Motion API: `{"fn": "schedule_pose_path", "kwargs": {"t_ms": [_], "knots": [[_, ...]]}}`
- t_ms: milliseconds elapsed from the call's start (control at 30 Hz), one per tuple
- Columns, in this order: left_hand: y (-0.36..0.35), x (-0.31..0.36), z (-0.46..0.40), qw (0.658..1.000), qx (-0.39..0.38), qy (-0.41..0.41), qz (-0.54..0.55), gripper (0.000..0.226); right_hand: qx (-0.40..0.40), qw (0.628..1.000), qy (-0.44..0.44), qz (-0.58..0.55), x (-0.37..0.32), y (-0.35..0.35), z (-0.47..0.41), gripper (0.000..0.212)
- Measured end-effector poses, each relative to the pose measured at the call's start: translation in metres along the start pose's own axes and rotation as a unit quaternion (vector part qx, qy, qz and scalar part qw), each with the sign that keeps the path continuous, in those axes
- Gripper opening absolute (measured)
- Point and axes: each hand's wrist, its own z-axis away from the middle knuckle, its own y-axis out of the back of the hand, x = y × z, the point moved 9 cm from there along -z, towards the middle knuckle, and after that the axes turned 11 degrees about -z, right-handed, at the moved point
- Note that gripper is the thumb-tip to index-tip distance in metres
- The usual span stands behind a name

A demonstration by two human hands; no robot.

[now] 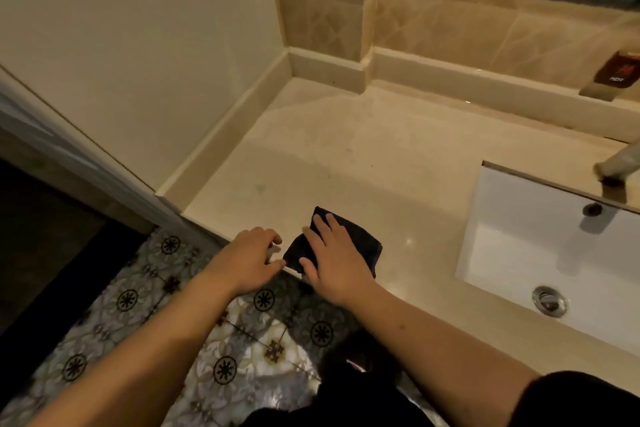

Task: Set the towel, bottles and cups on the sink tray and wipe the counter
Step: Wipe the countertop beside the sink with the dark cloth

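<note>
While the right hand [334, 262] lies flat on a dark folded cloth [360, 239] at the front edge of the counter [363, 156], low in the middle of the frame, the wiping step looks to be the one going on. Its fingers are straight and spread, pressing the cloth down, not curled round it. The left hand [247, 262] sits just beside the cloth at the counter's lip. Its fingers are bent and its thumb and fingertips seem to touch the edge there; I cannot tell if they pinch a corner of the cloth.

No tray, cups or towel show here. One reddish bottle [614, 71] stands at the back wall on the far right, and the white sink [502, 253] is to the right with a tap [616, 168] over it.

To wipe well, I think the flat hand should keep its whole palm down so the cloth does not bunch up. Long, slow strokes toward the back corner in the upper middle would cover the big bare part. The cloth hangs close to the lip, so it could slip off onto the patterned floor [166, 315].
</note>
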Motion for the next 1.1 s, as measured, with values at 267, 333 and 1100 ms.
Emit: {"fn": "schedule_pose_path", "kwargs": {"t_ms": [267, 333, 1100], "knots": [[0.007, 0.003, -0.074, 0.997, -0.012, -0.056, -0.056, 0.066, 0.015, 0.999, -0.046, 0.008, 0.032, -0.017, -0.010, 0.067], [0.007, 0.008, -0.096, 0.994, -0.012, -0.077, -0.073, 0.082, 0.036, 0.995, -0.093, 0.012, 0.046, -0.013, -0.007, 0.070], [-0.008, -0.001, -0.211, 0.933, -0.217, -0.274, -0.087, 0.177, 0.083, 0.954, -0.282, 0.052, 0.048, -0.018, -0.028, 0.065]]}}
